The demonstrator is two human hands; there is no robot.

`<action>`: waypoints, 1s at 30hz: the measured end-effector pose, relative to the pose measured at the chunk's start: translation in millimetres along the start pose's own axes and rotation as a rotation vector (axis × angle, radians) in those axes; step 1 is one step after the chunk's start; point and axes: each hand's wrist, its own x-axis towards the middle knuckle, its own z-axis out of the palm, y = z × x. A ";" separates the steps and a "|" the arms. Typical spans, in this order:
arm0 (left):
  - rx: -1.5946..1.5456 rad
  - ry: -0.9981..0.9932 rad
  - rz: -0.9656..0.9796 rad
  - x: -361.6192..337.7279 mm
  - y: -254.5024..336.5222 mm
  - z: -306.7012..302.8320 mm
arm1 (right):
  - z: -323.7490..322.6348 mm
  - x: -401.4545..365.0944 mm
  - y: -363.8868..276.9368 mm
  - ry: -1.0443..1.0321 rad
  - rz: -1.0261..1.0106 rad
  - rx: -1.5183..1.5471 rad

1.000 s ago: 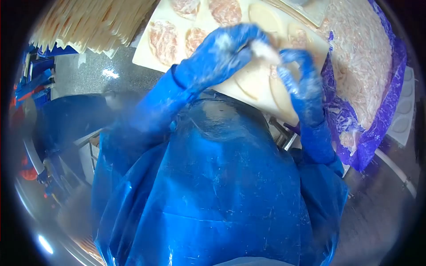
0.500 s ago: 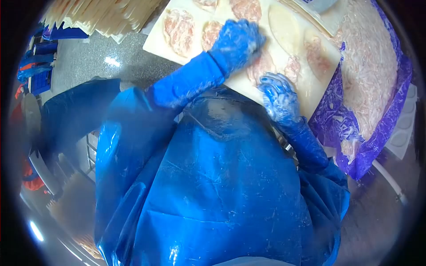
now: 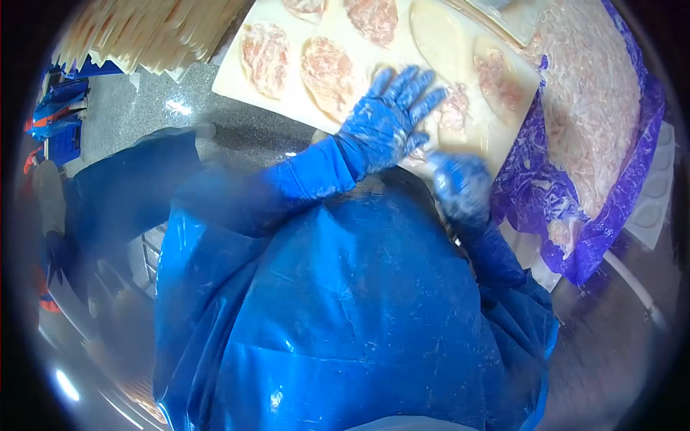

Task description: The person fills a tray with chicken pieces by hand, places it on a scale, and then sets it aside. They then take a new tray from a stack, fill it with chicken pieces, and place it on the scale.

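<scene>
My left hand [image 3: 392, 118], in a wet blue glove, lies palm down with spread fingers over the near edge of a white mould board [image 3: 287, 108]. It covers most of one oval hollow. Close beside it, my right hand [image 3: 463, 187] is at the board's near corner, blurred by motion, its fingers smeared. A loose clump of pale pink raw meat [image 3: 453, 108] sits on the board just past my left fingertips. Flattened meat portions [image 3: 327, 72] fill several oval hollows. One hollow [image 3: 438, 32] at the back holds no meat; another on the right holds a partial portion [image 3: 498, 79].
A large heap of shredded pale meat [image 3: 589, 108] lies on purple plastic sheeting [image 3: 632, 165] at the right. Another white mould [image 3: 654, 187] and a white hose [image 3: 632, 287] are beyond it. Stacked pale boards [image 3: 144, 32] stand at the upper left.
My left hand has gone from a fist to spread fingers and moved back toward my body. A filled oval beside it is now uncovered. My right hand has drawn back toward the board's edge.
</scene>
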 end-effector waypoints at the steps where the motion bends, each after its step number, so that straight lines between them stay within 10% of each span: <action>1: 0.024 0.064 -0.081 4.9 -7.5 2.9 | -3.5 5.7 12.0 0.130 0.165 0.040; 6: -0.067 0.152 -0.098 2.1 0.3 -12.4 | -14.4 64.8 33.9 0.377 0.439 -0.036; 8: -0.127 -0.048 0.019 -13.5 23.7 -13.0 | 4.2 62.7 45.8 0.107 0.367 -0.308; 14: -0.219 -0.104 0.056 -37.0 16.8 -19.4 | -21.1 30.3 47.1 0.198 0.477 -0.178; 16: -0.261 -0.129 0.073 -37.1 13.0 -19.4 | -35.2 28.9 52.6 0.282 0.673 0.516; 22: -0.687 0.300 -0.054 10.7 5.4 -50.4 | -61.4 53.4 34.8 0.400 0.695 0.766; 24: -0.726 0.459 -0.058 20.6 -6.7 -48.8 | -58.4 44.3 58.3 0.011 0.441 0.511; 27: -0.705 0.392 -0.118 11.5 -14.7 -39.1 | -57.9 16.8 53.8 0.012 0.102 -0.180; 30: -1.030 0.257 -0.083 9.6 1.5 -20.9 | -52.0 -0.9 42.9 0.184 0.276 -0.107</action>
